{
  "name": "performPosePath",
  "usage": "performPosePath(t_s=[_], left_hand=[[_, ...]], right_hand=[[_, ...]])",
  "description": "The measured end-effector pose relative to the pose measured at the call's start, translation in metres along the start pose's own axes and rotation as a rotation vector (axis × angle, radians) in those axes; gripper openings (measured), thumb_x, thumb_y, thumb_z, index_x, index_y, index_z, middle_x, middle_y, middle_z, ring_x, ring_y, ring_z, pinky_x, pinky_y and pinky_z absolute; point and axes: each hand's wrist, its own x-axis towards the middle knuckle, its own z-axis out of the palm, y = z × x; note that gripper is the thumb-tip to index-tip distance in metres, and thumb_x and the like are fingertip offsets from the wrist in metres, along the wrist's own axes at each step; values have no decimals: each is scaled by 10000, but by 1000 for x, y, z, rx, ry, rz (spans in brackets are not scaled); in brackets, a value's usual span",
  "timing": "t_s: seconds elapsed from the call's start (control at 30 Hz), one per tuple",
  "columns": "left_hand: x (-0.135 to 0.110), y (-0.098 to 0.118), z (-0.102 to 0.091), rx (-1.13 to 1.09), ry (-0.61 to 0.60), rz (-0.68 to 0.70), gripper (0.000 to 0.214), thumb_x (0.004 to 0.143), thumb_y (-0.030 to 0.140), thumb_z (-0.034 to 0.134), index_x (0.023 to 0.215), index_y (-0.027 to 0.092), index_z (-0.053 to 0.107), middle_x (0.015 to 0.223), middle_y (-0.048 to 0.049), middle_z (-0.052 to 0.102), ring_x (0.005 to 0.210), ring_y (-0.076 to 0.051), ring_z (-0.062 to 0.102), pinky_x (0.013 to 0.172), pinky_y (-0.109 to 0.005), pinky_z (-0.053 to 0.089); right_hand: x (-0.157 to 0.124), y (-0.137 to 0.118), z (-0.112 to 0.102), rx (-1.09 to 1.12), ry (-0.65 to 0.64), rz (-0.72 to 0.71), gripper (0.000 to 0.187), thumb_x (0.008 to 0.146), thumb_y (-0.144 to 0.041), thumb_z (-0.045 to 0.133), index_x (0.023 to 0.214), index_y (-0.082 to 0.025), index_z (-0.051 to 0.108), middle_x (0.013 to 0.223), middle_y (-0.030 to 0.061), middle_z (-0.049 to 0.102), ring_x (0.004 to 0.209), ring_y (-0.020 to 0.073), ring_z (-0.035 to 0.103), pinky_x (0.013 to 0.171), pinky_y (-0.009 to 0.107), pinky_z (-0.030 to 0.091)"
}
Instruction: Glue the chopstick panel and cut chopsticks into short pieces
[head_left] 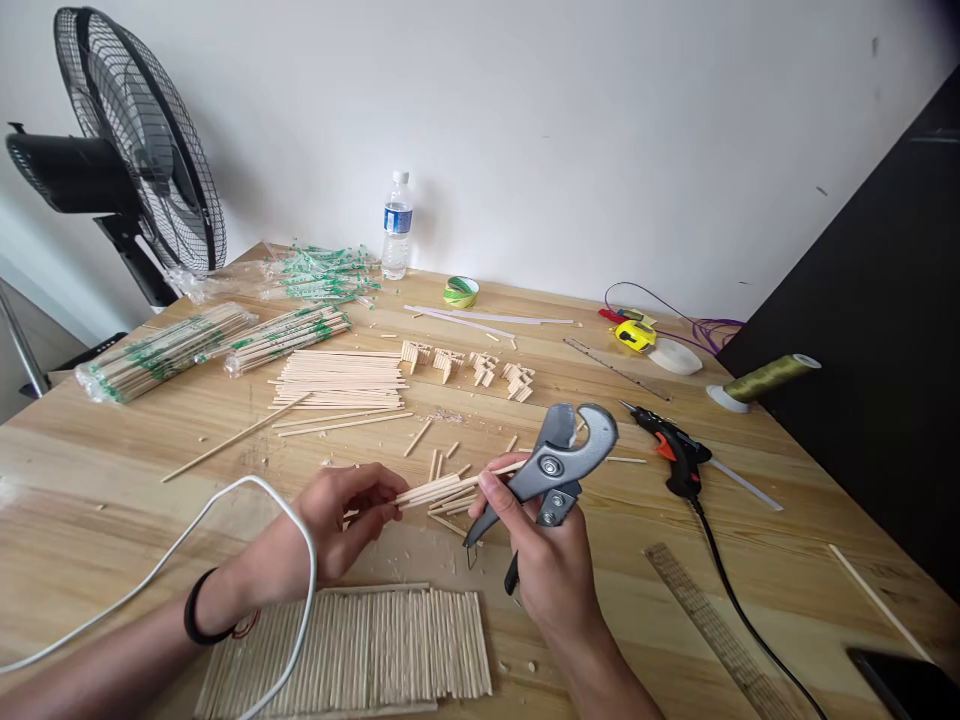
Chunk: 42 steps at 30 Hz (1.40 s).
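My left hand (334, 525) is closed around a few short wooden sticks (431, 491) that point to the right. My right hand (555, 575) grips a grey pipe cutter (532, 475), its hooked jaw turned up and to the right. Thumb and fingertips of that hand also pinch the end of a stick beside the cutter. Just below the held sticks, cut pieces (450, 522) lie loose on the table. Nearest me is a panel (375, 645) of sticks set side by side, partly under my left forearm.
A white cable (184, 555) loops over my left forearm. Long sticks (341, 378), wrapped bundles (169, 350) and small stick assemblies (484, 368) lie farther back. On the right are a glue gun (681, 455), a ruler (712, 620), a tape measure (635, 335) and a phone (900, 685).
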Motion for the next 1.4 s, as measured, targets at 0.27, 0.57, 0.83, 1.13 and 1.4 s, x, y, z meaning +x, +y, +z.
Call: performPosePath(t_s=[0.27,0.57,0.83,1.13,1.4], left_hand=[[-2,9,0,-111,-39,-98,132,959,253,577,1012,165,661,829,-14,679,685,-105,545,602,-208,425],[-3,11,0,-131,-53,-114,161,965,311,590,1008,164,640,805,0,629,680,-105,508,589,-213,398],[-1,14,4,-11,67,-11,280,980,402,598,880,146,647,689,15,584,605,-94,483,532,-202,368],[-2,6,-7,238,272,245,192,1002,298,590,853,181,623,631,43,549,538,-79,479,494,-179,375],[-4,8,-7,308,258,331,141,1013,260,574,893,196,611,668,33,592,566,-88,516,522,-185,403]], right_hand=[[-6,-10,11,-37,7,-132,77,929,-278,717,932,-222,664,754,-23,685,662,148,673,658,273,550],[-10,-4,13,-39,31,-157,65,935,-256,711,934,-224,654,816,-15,670,693,153,676,689,291,552],[-12,-9,13,-165,38,-249,69,971,-260,641,916,-219,656,874,28,655,795,196,660,756,340,536],[14,-17,-21,-596,211,-590,93,959,-163,583,1012,-232,615,1039,77,627,1041,255,618,951,433,471],[9,-9,-11,-666,83,-659,281,929,-72,540,1144,-252,562,1124,89,622,1100,254,620,952,420,517]])
